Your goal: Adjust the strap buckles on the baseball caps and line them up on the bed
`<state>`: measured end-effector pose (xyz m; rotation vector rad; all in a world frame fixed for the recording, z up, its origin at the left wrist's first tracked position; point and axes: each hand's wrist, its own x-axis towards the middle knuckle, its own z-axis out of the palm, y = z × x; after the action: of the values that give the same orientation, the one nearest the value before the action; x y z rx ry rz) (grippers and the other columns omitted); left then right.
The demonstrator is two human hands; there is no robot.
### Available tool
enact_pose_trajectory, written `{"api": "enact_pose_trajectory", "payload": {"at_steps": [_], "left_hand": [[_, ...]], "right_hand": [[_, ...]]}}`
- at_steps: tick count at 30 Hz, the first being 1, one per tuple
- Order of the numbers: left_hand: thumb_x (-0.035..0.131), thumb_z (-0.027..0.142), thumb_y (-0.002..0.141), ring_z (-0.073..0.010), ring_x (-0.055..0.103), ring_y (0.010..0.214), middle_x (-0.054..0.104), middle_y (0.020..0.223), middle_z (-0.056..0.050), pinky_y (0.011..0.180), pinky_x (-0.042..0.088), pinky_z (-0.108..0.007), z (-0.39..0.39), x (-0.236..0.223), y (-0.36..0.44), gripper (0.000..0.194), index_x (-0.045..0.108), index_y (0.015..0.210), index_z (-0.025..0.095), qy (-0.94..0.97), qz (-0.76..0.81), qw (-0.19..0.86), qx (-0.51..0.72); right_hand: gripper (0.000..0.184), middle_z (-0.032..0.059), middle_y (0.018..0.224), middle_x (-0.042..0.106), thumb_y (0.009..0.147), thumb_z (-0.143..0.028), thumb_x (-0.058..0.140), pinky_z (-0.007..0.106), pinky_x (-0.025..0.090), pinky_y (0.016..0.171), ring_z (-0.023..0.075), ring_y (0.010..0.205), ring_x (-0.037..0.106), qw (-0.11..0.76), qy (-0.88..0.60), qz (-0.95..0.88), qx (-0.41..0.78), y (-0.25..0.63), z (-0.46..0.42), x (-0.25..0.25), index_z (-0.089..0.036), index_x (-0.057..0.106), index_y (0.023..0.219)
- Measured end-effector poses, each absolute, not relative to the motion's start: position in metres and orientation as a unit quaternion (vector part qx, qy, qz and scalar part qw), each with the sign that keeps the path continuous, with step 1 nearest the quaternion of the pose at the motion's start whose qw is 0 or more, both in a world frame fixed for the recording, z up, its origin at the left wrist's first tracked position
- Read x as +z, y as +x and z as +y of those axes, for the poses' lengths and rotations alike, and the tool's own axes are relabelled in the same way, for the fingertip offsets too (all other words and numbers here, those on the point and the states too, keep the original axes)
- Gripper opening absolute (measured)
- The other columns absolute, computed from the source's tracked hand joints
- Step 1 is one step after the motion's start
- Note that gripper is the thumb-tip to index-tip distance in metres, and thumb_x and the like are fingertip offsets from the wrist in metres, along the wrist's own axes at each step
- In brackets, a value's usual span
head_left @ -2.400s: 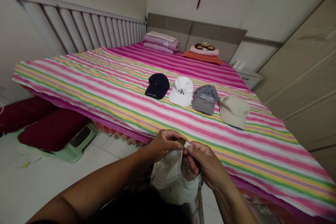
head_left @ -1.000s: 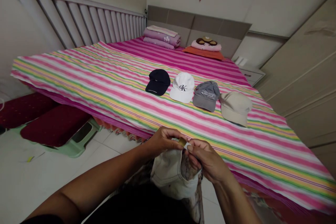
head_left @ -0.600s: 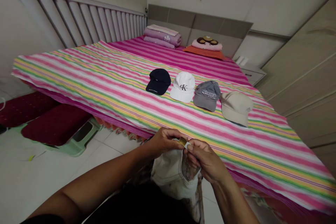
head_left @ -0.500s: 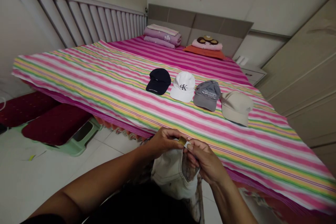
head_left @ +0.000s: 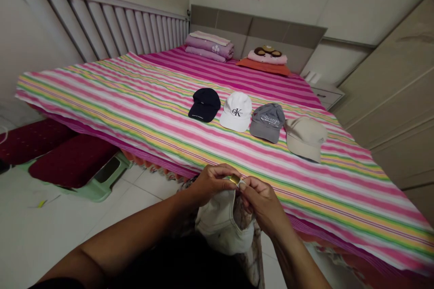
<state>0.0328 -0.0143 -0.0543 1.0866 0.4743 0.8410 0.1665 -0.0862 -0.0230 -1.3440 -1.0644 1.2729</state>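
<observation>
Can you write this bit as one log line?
left hand: holds golden buckle | right hand: pinches strap | off-white baseball cap: below hands | striped bedspread: four baseball caps

Four caps (head_left: 236,99) line up across the bed (head_left: 111,99), closer to its near edge than its headboard (head_left: 230,22). Before that edge, another cap (head_left: 217,226) hangs from both hands (head_left: 212,185). Stools (head_left: 73,160) stand left; folded quilts (head_left: 208,49) occupy the far left corner.

Off-wht cap (head_left: 220,228), hanging dn, w/ gold-clr buckle (head_left: 234,179) at top.
</observation>
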Motion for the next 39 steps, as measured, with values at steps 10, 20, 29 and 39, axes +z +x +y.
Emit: {"api": "enact_pose_trajectory", "payload": {"at_steps": [10,20,29,39], "left_hand": [[0.076,0.021,0.051,-0.0107,0.054,0.066,0.063,0.073,-0.002,0.065,0.041,-0.024,-0.012,-0.053,0.030,0.035,0.069,0.085,0.014,0.442,0.265,0.776,0.364],[0.076,0.020,0.053,-0.0094,0.058,0.057,0.066,0.066,-0.004,0.062,0.044,-0.024,-0.013,0.003,0.020,0.027,0.069,0.078,0.011,0.419,0.241,0.803,0.349],[0.078,0.017,0.050,-0.0078,0.059,0.055,0.064,0.064,-0.002,0.059,0.045,-0.019,-0.008,-0.012,0.013,0.026,0.068,0.073,0.009,0.368,0.264,0.864,0.220],[0.078,0.018,0.047,-0.0088,0.057,0.047,0.064,0.057,-0.003,0.051,0.046,-0.020,-0.017,-0.018,0.022,0.025,0.068,0.067,0.008,0.394,0.274,0.847,0.228]], "right_hand": [[0.022,-0.0068,0.046,0.039,0.071,-0.036,0.060,0.019,0.016,0.036,0.0055,0.039,0.025,0.520,-0.558,-0.419,0.492,0.162,-0.083,-0.031,-0.018,0.052,0.064],[0.019,-0.0073,0.044,0.041,0.067,-0.033,0.065,0.019,0.015,0.037,0.0039,0.037,0.025,0.559,-0.494,-0.384,0.544,0.164,-0.079,0.009,-0.017,0.054,0.064],[0.025,-0.0087,0.039,0.040,0.061,-0.034,0.069,0.018,0.011,0.037,0.0019,0.034,0.022,0.526,-0.492,-0.337,0.607,0.164,-0.080,-0.006,-0.016,0.052,0.063],[0.026,-0.0088,0.040,0.035,0.063,-0.037,0.068,0.019,0.014,0.038,0.0035,0.038,0.023,0.493,-0.529,-0.388,0.571,0.179,-0.088,-0.021,-0.015,0.054,0.061]]}}
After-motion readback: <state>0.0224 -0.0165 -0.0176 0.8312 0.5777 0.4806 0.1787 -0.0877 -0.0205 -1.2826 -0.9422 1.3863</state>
